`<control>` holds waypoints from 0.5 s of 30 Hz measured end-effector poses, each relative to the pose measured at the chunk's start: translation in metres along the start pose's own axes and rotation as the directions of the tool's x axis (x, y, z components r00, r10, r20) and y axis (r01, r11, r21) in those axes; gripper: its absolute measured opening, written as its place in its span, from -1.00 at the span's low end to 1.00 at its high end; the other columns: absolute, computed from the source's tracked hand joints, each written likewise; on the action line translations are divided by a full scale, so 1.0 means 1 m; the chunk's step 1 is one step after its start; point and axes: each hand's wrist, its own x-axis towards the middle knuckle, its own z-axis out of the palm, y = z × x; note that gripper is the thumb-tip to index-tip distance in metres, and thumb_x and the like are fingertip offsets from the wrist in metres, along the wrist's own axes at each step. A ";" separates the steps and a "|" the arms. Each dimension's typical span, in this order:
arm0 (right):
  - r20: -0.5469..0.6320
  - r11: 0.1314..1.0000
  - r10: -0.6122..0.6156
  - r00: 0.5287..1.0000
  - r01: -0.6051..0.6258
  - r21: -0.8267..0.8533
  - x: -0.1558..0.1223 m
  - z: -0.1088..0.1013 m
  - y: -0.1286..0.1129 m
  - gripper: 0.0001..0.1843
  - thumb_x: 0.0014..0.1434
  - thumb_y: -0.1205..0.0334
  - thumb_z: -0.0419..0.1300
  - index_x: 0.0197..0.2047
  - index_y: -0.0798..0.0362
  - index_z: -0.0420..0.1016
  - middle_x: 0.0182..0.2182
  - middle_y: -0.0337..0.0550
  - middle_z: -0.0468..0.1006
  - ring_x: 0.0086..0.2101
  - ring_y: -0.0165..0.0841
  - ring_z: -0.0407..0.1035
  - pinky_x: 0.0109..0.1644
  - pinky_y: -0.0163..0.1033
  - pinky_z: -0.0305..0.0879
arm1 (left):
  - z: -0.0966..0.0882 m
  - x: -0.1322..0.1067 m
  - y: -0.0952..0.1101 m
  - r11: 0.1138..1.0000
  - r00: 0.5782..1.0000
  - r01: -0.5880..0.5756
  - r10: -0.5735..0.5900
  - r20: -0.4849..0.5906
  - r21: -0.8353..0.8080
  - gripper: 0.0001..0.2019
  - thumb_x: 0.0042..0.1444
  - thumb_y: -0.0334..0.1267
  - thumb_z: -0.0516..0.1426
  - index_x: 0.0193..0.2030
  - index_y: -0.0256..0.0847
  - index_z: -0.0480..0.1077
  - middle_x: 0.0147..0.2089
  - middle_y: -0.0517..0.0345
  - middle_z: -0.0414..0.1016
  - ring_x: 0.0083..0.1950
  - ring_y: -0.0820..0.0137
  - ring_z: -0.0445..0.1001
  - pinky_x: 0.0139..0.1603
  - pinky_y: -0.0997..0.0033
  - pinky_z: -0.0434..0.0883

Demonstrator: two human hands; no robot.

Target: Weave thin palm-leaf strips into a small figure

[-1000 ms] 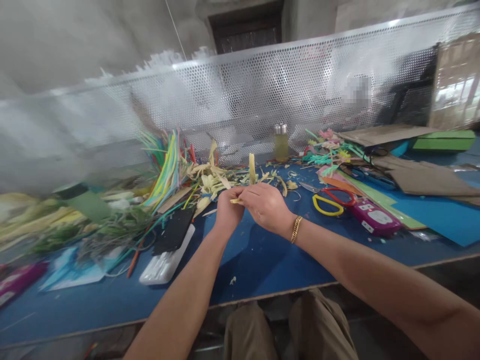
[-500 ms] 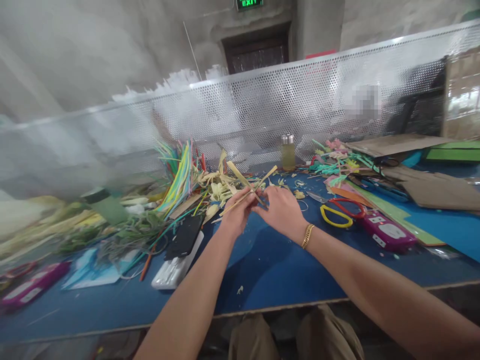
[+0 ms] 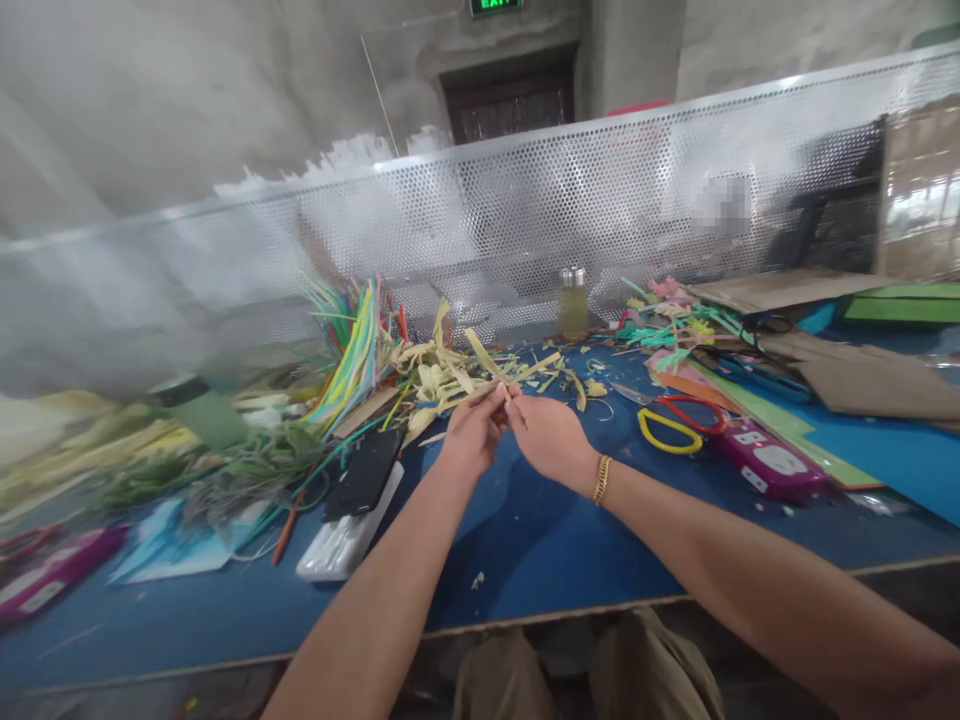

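Head | pale strips (image 3: pixel 481 352) | long axes: forward-left, forward-right | seemingly crossed

Blue table (image 3: pixel 517 560): spans the lower frame from side to side, speckled with small scraps.
Pale dry strips (image 3: pixel 431 378): heaped at the centre, curled and tangled.
Glass jar (image 3: pixel 574 310): stands upright just right of and above the middle, metal-lidded.
Scissors (image 3: pixel 663 402): lying right of centre, red- and yellow-handled, pointing toward the upper left.
Purple device (image 3: pixel 776 463): just beside those handles.
Blue sheet (image 3: pixel 885 450): spread flat at the right edge, partly under brown cardboard (image 3: pixel 889 375).
White case (image 3: pixel 341 552): left of lower centre, partly covered by a black phone (image 3: pixel 365 478).
Green-grey tangle (image 3: pixel 277 455): sprawls at left.
Light-blue sheet (image 3: pixel 176 545): lower left, partly beneath that tangle.
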 end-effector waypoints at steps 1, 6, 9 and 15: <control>-0.007 1.000 -0.012 1.000 0.012 -0.018 -0.001 0.001 -0.001 -0.52 0.39 0.14 -0.26 -0.24 0.08 0.44 -0.25 -0.02 0.60 -0.25 -0.28 0.47 -0.24 -0.25 0.20 | 0.000 0.000 0.000 1.000 1.000 -0.008 0.008 -0.015 -0.005 -0.66 -0.25 -0.35 0.40 -0.26 -0.29 0.50 -0.40 0.09 0.59 -0.33 0.40 0.56 -0.28 0.45 0.42; -0.036 0.996 -0.063 0.997 0.061 -0.070 -0.004 0.004 -0.004 -0.55 0.38 0.17 -0.25 -0.25 0.07 0.43 -0.30 -0.04 0.60 -0.31 -0.28 0.47 -0.30 -0.26 0.17 | 0.002 -0.001 0.001 0.999 0.997 -0.038 0.036 -0.062 -0.034 -0.70 -0.25 -0.39 0.38 -0.30 -0.28 0.48 -0.39 0.05 0.59 -0.24 0.29 0.58 -0.27 0.40 0.43; -0.034 0.992 -0.090 0.995 0.087 -0.087 -0.006 0.006 -0.006 -0.55 0.38 0.18 -0.25 -0.24 0.08 0.43 -0.32 -0.03 0.59 -0.33 -0.29 0.47 -0.31 -0.27 0.17 | 0.002 -0.001 0.001 0.998 0.996 -0.037 0.032 -0.087 -0.058 -0.72 -0.26 -0.41 0.38 -0.34 -0.28 0.48 -0.41 0.05 0.59 -0.22 0.27 0.58 -0.26 0.40 0.44; -0.023 0.997 -0.073 0.997 0.073 -0.002 0.000 0.005 0.003 -0.57 0.36 0.17 -0.20 -0.26 0.10 0.46 -0.29 -0.01 0.60 -0.29 -0.30 0.46 -0.25 -0.27 0.22 | -0.003 0.002 0.006 0.997 0.999 -0.037 0.037 0.008 0.073 -0.68 -0.21 -0.28 0.39 -0.28 -0.27 0.49 -0.36 0.05 0.60 -0.28 0.32 0.56 -0.28 0.40 0.43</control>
